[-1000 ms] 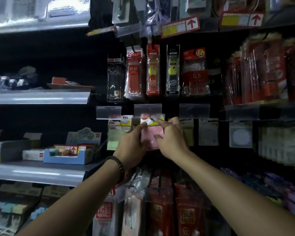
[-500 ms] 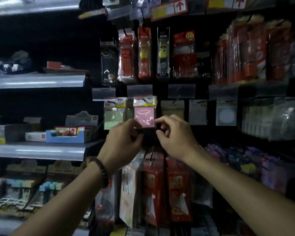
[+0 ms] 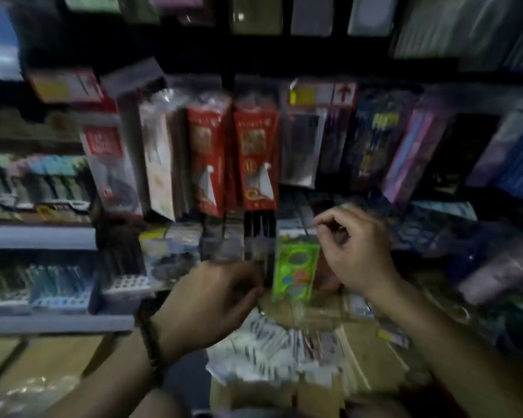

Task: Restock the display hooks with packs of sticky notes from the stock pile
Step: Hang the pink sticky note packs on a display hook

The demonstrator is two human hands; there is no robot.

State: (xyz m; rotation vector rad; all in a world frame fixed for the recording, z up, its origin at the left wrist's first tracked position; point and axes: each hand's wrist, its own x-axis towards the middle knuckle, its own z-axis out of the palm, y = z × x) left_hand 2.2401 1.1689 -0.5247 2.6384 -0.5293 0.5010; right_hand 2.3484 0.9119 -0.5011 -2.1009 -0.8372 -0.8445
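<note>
Head view, badly blurred: a green pack of sticky notes stands upright between the left hand and right hand, above the stock pile of pale packs lying on cardboard boxes. Both hands curl their fingers close to its edges, but I cannot tell whether either grip pinches it. It is probably light, flat and film-slick, so best pinched at the top edge.
</note>
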